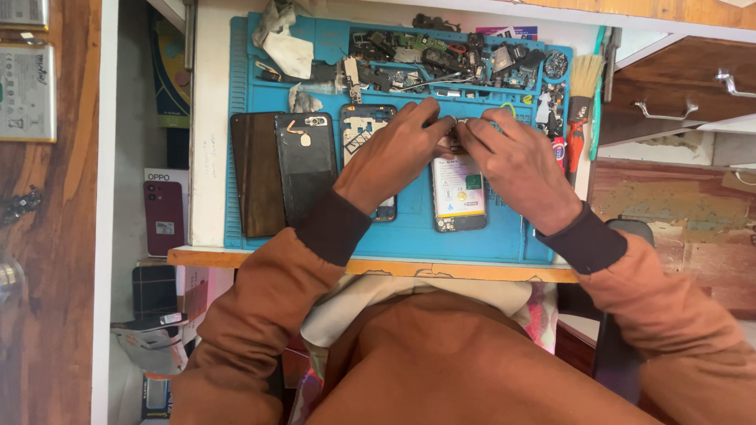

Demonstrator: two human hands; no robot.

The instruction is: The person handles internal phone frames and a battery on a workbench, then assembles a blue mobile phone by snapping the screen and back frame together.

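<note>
Head camera shows both hands pinching at the top edge of an opened phone (458,193) on the blue repair mat (409,236). Left hand (394,157) and right hand (512,161) close their fingertips on its small, likely fragile upper parts; edges suit holding best. Beside it lie a phone frame (364,126) and a dark back cover (305,161).

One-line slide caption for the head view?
Both hands work at the top of an opened phone on a blue mat.
</note>
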